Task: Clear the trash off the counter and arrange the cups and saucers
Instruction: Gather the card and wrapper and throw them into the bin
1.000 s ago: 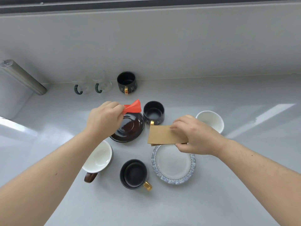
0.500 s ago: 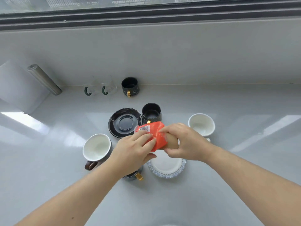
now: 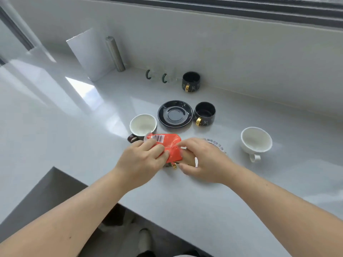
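An orange-red wrapper (image 3: 169, 143) with a barcode is pinched between my left hand (image 3: 143, 160) and my right hand (image 3: 204, 160) above the counter's middle. My right hand also holds a brown card (image 3: 186, 157), mostly hidden under the wrapper. Beneath the hands, a gold handle of a black cup (image 3: 174, 165) and the rim of a clear patterned saucer (image 3: 216, 144) peek out. Behind them stand a black saucer (image 3: 175, 113), a black cup with gold handle (image 3: 204, 113), a white-lined brown cup (image 3: 143, 126) and a white cup (image 3: 256, 140).
At the back wall stand another black cup (image 3: 191, 81) and two clear glass mugs with green handles (image 3: 156, 76). A steel cylinder (image 3: 115, 52) and a white board (image 3: 91, 52) lean at the back left. The counter's front edge (image 3: 118, 202) drops to the floor below.
My left hand brought the orange wrapper from over the black saucer to my right hand with the brown card. Both hands now hold the trash together, nearer me; the view swung left.
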